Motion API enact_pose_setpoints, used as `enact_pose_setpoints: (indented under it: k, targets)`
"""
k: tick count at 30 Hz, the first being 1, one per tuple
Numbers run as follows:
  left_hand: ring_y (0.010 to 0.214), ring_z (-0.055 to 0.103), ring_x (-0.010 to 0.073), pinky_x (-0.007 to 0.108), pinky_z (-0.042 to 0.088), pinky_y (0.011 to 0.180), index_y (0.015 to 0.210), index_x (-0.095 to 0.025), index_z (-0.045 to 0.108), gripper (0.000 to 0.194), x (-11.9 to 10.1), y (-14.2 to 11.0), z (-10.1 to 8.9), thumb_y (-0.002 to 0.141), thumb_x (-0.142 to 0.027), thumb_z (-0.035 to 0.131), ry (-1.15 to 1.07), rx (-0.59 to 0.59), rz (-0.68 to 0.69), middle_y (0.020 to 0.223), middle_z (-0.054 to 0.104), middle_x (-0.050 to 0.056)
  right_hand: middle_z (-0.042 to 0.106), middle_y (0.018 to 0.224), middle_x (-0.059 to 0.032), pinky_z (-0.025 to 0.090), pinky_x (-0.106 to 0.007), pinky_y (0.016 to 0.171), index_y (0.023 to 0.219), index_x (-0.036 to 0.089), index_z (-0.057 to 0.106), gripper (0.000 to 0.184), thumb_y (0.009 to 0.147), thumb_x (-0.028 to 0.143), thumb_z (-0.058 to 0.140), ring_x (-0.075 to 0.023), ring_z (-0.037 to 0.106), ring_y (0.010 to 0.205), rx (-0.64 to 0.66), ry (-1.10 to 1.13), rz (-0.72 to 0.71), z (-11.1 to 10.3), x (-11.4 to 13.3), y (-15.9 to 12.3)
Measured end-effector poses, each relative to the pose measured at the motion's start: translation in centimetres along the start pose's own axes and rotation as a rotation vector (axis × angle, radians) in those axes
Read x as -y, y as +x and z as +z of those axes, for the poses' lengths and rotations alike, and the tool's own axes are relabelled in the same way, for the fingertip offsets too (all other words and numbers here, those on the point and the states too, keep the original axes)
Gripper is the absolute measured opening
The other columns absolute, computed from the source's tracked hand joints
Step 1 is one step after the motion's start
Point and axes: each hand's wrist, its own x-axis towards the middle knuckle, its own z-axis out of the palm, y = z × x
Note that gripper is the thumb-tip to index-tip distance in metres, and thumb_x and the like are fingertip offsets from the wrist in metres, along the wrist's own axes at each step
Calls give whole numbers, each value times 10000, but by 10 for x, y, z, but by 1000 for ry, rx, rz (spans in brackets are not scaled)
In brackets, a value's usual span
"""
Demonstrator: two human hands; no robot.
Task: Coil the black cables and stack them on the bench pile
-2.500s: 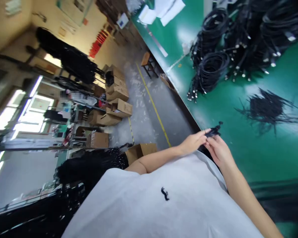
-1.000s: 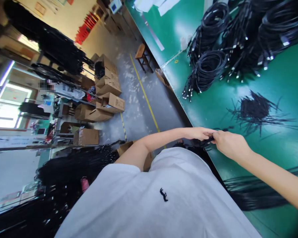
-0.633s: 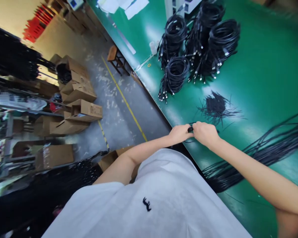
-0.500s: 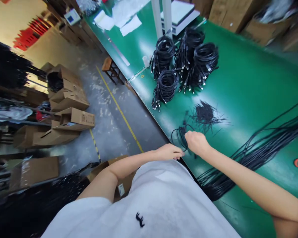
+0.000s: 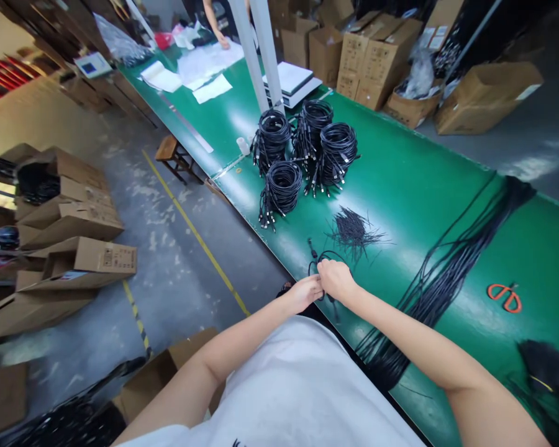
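Green surface (image 5: 400, 211), running from upper left to lower right of the frame. Long bundle of black cables (image 5: 440, 285), laid across its right half. Four black cable coils (image 5: 284, 186), grouped at upper centre. Our two forearms, bare, reaching in from the lower corners and converging at centre. Our right hand (image 5: 336, 279), knuckles up, fingers clamped on a small loop of black cable (image 5: 313, 253) above the surface's near edge. Our left hand (image 5: 307, 293), since brought back from just apart to meet it; both hands, we judge, now work one loop. Left fingers bunched; whether they pinch cable we cannot tell. Heap of thin black strips (image 5: 351, 227), just beyond the hands. Orange-handled scissors (image 5: 507, 290), right of frame, untouched.
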Motion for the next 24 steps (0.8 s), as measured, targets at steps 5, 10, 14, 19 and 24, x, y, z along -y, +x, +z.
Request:
enact_pose_setpoints:
  k: [5,10,14,19,24]
  targets:
    - [1010,672,201,361,466,1005,901,-182,614,173,-19,9,-9,857,-349,620,-123,-51,58,920,722,70,656,941,-154,406,-292,748,871,119,646,253,901,185,403,-217,605,871,-95,420,184,6,8,7]
    - [1157,617,190,349,388,1112,1015,-178,664,166,-35,16,-12,905,-248,562,287,-86,380,1131,720,65,342,518,39,322,-213,484,660,205,431,295,915,333,357,-100,301,452,-56,1099,282,20,-1,20]
    - [982,643,151,344,467,1020,1036,-162,632,191,-51,17,-19,947,-209,471,495,67,317,1056,704,67,114,512,109,176,-187,359,639,235,299,404,862,495,514,-63,66,414,48,1585,226,29,3,18]
    - [605,489,87,264,479,693,991,-145,592,133,-104,36,-9,937,-260,550,327,175,222,677,513,-41,155,558,111,205,-147,369,695,184,456,408,796,502,691,-31,103,436,107,1966,251,31,16,16]
    - [526,351,64,207,383,556,993,-145,636,221,-222,86,-15,986,-309,490,62,261,322,654,341,-57,243,584,99,295,-118,403,741,155,535,354,712,382,806,-9,211,456,-283,2176,668,49,-3,16]
